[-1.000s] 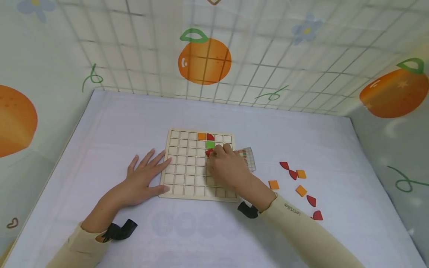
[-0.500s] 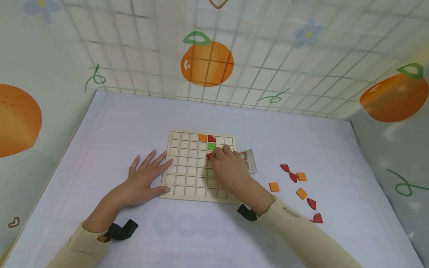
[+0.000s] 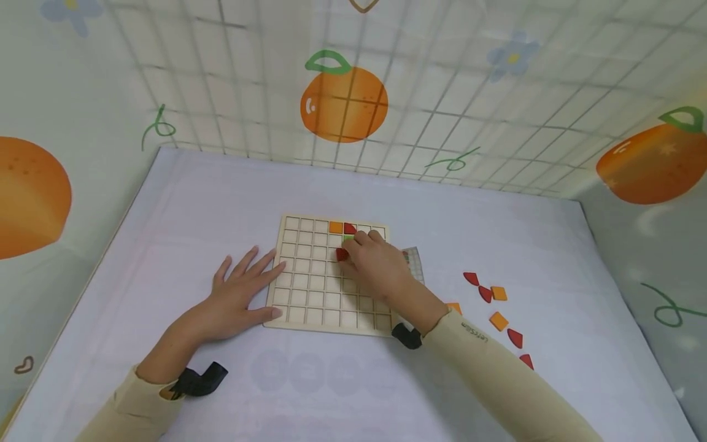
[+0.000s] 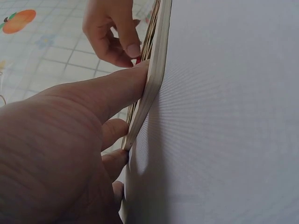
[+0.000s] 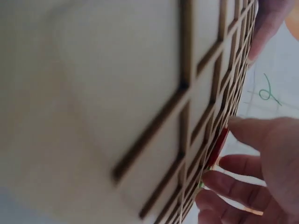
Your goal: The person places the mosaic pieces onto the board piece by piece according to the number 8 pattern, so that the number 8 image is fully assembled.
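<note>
A person's right hand (image 3: pixel 378 264) pinches a red tile (image 3: pixel 342 254) between thumb and index finger over a wooden grid board (image 3: pixel 304 299), the tile poking out to the left of the fingertips. It lies just near of a green square tile (image 3: pixel 348 237), and from the head view seems to overlap the line between two columns; whether it touches the board or sits in a cell cannot be told. That offset between tile and cell looks like the relation that matters most. Its outline is partly covered, so no long axis can be read. The left hand (image 3: pixel 232 298), farther from the tile, rests with fingers spread wide along the board's left edge, its thumb by the near left corner. In the far row, an orange square tile (image 3: pixel 336 227) and a red quarter-circle tile (image 3: pixel 350 228) sit side by side. Uncovered cells give room to the left and near sides, while the right hand crowds the right side and partly hides a pattern card (image 3: pixel 414 261) just beyond the right edge. Loose red quarter-circles (image 3: pixel 471 279) and orange squares (image 3: pixel 499 321) lie scattered farther right on the pale tabletop (image 3: pixel 221 202).
</note>
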The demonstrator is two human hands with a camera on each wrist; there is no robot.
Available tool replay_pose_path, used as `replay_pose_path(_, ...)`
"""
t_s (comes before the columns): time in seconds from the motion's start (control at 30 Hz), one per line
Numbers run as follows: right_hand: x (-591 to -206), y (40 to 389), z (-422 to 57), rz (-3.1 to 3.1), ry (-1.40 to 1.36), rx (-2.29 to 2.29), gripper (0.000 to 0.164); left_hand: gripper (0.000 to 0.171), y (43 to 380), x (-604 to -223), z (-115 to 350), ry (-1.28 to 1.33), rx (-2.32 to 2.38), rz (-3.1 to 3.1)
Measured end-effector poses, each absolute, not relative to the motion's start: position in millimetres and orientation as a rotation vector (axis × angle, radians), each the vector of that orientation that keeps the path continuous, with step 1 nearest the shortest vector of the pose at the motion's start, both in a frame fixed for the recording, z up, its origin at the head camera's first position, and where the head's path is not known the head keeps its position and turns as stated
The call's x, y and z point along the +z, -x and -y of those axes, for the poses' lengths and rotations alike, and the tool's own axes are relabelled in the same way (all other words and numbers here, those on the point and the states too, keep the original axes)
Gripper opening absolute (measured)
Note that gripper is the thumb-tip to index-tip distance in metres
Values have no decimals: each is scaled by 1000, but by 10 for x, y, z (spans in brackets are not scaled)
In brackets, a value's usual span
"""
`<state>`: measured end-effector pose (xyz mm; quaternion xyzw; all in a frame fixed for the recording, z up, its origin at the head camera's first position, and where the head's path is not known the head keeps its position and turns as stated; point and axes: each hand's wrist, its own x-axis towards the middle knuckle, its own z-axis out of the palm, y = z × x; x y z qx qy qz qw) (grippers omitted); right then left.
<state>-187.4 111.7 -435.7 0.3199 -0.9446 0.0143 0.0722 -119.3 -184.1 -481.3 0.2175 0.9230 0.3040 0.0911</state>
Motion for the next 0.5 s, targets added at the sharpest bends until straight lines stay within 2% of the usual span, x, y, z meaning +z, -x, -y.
replay_pose_path(0.13, -4344, 1920, -1082, 2959, -890, 152, 25, 84, 1192, -4820, 1848, -649, 910, -2743)
replay_pose_path(0.3, -4340, 1968, -1105, 3066, -751, 309, 21, 84, 1187, -4816, 1841, -667, 923, -2736)
replay_pose_path(0.5, -4348, 1967, -1107, 3018, -784, 374, 16, 84, 1198, -4831, 1857, -649, 898, -2740)
